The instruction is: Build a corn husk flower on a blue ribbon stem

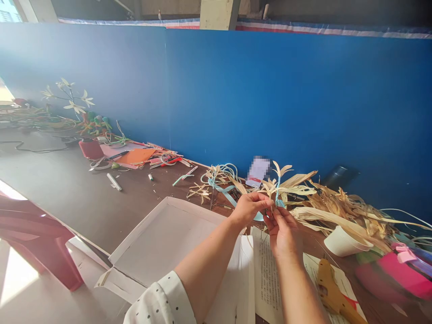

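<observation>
My left hand pinches the stem of a small corn husk flower, its fingertips pressed together. Close against it, my right hand has its fingers closed on a stem wrapped in light blue tape. A pale husk flower tops that wrapped stem. Both hands meet above the table, fingertips almost touching, and the lower stem ends are partly hidden by my fingers. Behind my left wrist lies a loose light blue ribbon, beside several husk flowers.
Dried corn husks are heaped at right, near a white cup and a yellow glue gun. An open white box lies below my arms. Orange paper and a red spool sit at left. A blue partition stands behind.
</observation>
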The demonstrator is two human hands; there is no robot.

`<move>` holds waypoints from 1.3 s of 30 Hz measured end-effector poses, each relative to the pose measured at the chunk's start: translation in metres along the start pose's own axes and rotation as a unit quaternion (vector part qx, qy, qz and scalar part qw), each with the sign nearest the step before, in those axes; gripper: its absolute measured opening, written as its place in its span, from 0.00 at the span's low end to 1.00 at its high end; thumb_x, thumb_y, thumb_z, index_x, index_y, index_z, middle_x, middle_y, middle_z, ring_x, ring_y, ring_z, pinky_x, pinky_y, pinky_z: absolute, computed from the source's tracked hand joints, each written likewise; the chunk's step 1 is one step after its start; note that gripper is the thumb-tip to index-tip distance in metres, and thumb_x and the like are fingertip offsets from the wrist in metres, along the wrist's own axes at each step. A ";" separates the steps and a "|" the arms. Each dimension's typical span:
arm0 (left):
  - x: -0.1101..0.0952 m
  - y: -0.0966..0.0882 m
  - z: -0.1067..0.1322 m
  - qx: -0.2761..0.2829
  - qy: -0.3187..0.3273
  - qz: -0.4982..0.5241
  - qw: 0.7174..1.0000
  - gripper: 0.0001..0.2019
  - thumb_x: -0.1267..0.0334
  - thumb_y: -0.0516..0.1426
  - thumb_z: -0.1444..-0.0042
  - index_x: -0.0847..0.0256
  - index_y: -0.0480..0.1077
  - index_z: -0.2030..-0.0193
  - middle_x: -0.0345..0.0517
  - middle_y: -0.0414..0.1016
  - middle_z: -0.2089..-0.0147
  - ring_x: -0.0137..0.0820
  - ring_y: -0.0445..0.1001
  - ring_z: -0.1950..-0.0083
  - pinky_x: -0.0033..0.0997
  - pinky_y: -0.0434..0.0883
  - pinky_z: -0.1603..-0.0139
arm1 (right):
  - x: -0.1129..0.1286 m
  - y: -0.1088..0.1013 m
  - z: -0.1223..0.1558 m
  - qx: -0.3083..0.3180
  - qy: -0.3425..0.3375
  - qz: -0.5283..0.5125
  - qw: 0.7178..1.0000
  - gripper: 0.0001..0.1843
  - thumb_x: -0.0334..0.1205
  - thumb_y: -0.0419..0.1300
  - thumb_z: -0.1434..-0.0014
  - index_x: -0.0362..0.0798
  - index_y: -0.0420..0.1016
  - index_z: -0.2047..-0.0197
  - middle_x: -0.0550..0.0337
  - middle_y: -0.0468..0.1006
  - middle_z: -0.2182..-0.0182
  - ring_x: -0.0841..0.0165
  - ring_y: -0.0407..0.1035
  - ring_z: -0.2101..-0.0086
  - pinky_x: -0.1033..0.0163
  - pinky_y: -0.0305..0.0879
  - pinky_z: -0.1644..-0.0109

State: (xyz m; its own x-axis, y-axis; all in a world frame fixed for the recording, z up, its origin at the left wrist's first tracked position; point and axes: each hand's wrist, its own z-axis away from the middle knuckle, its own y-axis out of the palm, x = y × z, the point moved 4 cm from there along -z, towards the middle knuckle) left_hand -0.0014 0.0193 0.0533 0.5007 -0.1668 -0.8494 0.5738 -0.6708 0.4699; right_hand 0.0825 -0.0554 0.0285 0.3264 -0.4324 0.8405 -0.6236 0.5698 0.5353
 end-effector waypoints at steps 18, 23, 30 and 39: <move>-0.001 -0.001 -0.002 -0.047 0.008 -0.012 0.999 0.20 0.53 0.68 0.65 0.67 0.71 0.72 0.41 0.70 0.74 0.22 0.64 0.74 0.26 0.62 0.69 | -0.001 -0.002 -0.002 -0.004 -0.013 0.015 1.000 0.15 0.39 0.71 0.60 0.48 0.77 0.67 0.62 0.78 0.68 0.74 0.71 0.67 0.71 0.67 0.65; -0.004 0.002 0.000 -0.042 0.000 -0.007 0.999 0.20 0.53 0.68 0.65 0.67 0.70 0.73 0.41 0.70 0.75 0.22 0.64 0.75 0.25 0.61 0.70 | -0.002 -0.001 -0.002 0.000 -0.017 0.023 1.000 0.14 0.40 0.71 0.59 0.48 0.77 0.66 0.62 0.78 0.69 0.73 0.71 0.67 0.68 0.66 0.63; -0.003 0.002 0.000 -0.070 0.009 -0.002 0.997 0.21 0.50 0.68 0.67 0.66 0.68 0.76 0.39 0.67 0.77 0.21 0.62 0.76 0.25 0.59 0.72 | -0.002 -0.001 -0.001 0.005 -0.031 0.043 0.999 0.14 0.41 0.70 0.58 0.49 0.77 0.65 0.60 0.79 0.66 0.69 0.72 0.64 0.64 0.67 0.60; -0.004 0.008 0.002 -0.058 -0.001 0.016 0.998 0.22 0.50 0.68 0.68 0.66 0.68 0.75 0.38 0.67 0.79 0.22 0.63 0.76 0.26 0.60 0.71 | -0.005 -0.001 -0.003 0.012 -0.027 0.028 0.999 0.13 0.40 0.70 0.57 0.48 0.77 0.66 0.61 0.79 0.68 0.71 0.72 0.64 0.65 0.66 0.58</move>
State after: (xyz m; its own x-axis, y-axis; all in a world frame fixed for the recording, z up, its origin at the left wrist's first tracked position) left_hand -0.0002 0.0134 0.0596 0.5183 -0.1877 -0.8343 0.6290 -0.5773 0.5207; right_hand 0.0833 -0.0518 0.0242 0.2519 -0.4373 0.8633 -0.6576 0.5772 0.4843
